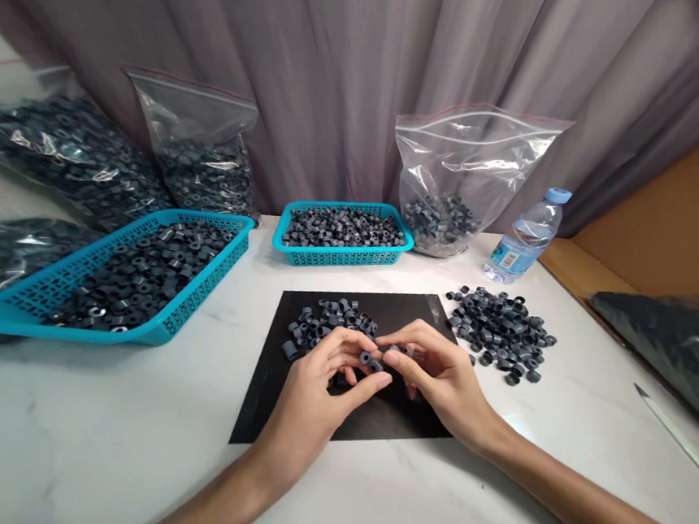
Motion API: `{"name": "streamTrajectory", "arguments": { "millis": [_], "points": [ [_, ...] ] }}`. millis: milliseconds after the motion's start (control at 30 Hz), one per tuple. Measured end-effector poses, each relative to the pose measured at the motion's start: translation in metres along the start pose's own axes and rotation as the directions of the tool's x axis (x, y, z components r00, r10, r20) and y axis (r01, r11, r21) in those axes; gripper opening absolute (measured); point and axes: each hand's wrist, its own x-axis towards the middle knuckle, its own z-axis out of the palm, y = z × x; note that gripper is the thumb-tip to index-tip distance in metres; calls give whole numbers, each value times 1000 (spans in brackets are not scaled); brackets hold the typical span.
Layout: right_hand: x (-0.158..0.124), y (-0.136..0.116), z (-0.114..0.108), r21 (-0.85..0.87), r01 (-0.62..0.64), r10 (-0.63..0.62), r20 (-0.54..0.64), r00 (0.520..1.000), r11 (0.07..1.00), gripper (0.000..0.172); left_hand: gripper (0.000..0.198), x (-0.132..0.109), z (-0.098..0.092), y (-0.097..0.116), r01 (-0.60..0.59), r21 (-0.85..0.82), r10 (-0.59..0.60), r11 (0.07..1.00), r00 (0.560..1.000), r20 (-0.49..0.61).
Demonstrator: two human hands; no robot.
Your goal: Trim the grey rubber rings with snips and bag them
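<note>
Surroundings: one white marbled table point(128, 469); one grey curtain point(339, 75) behind it. To your left, one large turquoise basket point(163, 331) of small dark pieces, backed by three filled zip bags point(204, 173). Beyond your hands, one smaller turquoise basket point(346, 255), likewise filled; beside it, one partly filled clear bag point(443, 217). To your right, one water bottle point(522, 243) leaning over, and one cardboard box point(657, 211).

Working area: one black mat point(261, 404) under your hands, bearing a heap of pieces point(330, 317); your fingers stand in front of its near part. Just beside the mat's right edge, one loose pile point(503, 334).

In hand: two ring-shaped pieces point(374, 366), gripped at the fingertips of your bent left hand point(326, 378). Your right hand point(435, 364), nearly touching the left, pinches one grey piece point(394, 348) between thumb and forefinger.

Hard to make out: that grey piece, mostly covered; a pale strip point(686, 436), blurred; leftmost bag and both forearms, cut off.
</note>
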Motion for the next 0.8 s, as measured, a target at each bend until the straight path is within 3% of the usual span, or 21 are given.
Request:
{"name": "streamTrajectory", "arguments": {
  "millis": [233,433,567,800],
  "points": [
    [-1,2,-1,23,7,-9,84,996,1000,28,24,1,-5,2,76,-69,-77,995,997,-13],
    [-3,-2,-3,-172,129,-102,154,983,977,35,28,2,-5,1,109,-138,-111,984,994,-10],
    [-4,-3,-2,-196,167,-141,139,980,966,35,26,4,-6,0,122,-197,-127,973,992,-11],
    [-3,1,-2,-71,138,-133,75,988,988,26,28,4,-12,6,199,-227,-195,953,980,38]
  ]
}}
